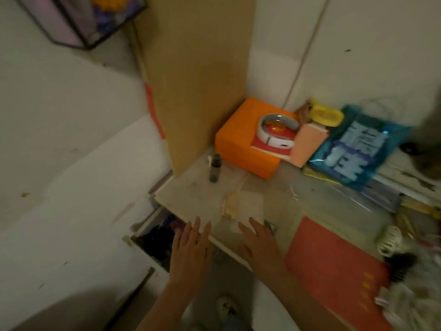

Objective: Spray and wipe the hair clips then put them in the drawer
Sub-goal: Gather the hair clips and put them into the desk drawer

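Both hands reaching in empty over an open drawer; no clip being held.

Left hand (191,244) and right hand (259,242) are hovering flat, fingers spread wide, at lower centre. A pale hair clip (229,205) (blurred, identity uncertain) is lying on the desk (191,194) just above them; drawer (157,237) gaping lower left. Spray bottle (214,167) is standing beside the orange box (241,142); judged next: pick up the clip.

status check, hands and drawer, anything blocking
Left hand open over open drawer. Right hand open, flat on desk edge. Small dark bottle untouched. Hair clips not identifiable; nothing blocking.
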### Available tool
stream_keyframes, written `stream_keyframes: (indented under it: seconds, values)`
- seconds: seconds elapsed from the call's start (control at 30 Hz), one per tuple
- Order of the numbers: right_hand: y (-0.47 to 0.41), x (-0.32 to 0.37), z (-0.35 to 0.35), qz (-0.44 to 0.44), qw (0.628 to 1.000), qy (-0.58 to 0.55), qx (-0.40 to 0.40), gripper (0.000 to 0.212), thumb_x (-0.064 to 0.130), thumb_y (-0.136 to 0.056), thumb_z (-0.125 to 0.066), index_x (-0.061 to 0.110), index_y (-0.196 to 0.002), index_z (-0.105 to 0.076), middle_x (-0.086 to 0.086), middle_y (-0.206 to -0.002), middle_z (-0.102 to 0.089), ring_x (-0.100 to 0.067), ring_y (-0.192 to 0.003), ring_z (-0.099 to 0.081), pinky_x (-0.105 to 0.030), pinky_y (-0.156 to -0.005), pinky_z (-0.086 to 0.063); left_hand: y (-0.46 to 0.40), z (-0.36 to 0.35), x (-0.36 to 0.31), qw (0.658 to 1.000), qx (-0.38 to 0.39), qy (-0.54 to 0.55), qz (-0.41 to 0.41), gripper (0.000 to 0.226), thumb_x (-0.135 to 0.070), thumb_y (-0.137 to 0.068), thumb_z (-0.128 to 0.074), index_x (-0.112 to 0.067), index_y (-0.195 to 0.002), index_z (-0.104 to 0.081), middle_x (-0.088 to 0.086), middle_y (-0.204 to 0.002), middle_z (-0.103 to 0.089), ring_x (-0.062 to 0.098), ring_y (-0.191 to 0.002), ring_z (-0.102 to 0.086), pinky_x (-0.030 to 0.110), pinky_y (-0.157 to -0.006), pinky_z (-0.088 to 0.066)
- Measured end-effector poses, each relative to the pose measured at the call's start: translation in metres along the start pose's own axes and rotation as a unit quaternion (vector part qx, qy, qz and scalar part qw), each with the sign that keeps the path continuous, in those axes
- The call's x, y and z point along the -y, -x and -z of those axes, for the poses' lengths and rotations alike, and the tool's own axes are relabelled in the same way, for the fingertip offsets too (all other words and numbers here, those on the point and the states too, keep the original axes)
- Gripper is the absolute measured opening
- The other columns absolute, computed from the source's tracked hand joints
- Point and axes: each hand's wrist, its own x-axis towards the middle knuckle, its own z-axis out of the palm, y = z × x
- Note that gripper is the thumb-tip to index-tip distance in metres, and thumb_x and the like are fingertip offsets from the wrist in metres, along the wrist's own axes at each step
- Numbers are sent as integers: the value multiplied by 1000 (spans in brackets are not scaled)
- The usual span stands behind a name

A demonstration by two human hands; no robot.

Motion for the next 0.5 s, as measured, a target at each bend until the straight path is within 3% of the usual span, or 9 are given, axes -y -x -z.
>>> stream_keyframes:
  seconds: [0.13,0.3,0.5]
  values:
    - [37,-37,17,-65,997,12,-33,54,36,-101,-37,33,-151,-17,3,-160,-8,-16,-145,-14,-30,-114,-20,-5,16,-44,997,-13,-2,-82,61,-44,-102,-25,-31,-151,8,1,-160,11,22,-148,8,40,-118,5]
    - [84,-83,34,-159,985,-12,-60,55,28,-101,-40,27,-151,-18,0,-160,-11,-18,-146,-12,-34,-117,-10,-5,28,-105,982,-40,2,-183,57,-39,-101,-34,-27,-152,-11,5,-160,-5,28,-148,-7,44,-118,-5]
    - [136,-149,51,-257,963,-7,-79,51,36,-103,-32,25,-151,-19,-1,-161,-2,-17,-147,-5,-39,-117,-3,-5,13,-184,969,0,-61,-240,61,-41,-100,-26,-29,-152,5,2,-161,8,23,-148,4,43,-118,1]
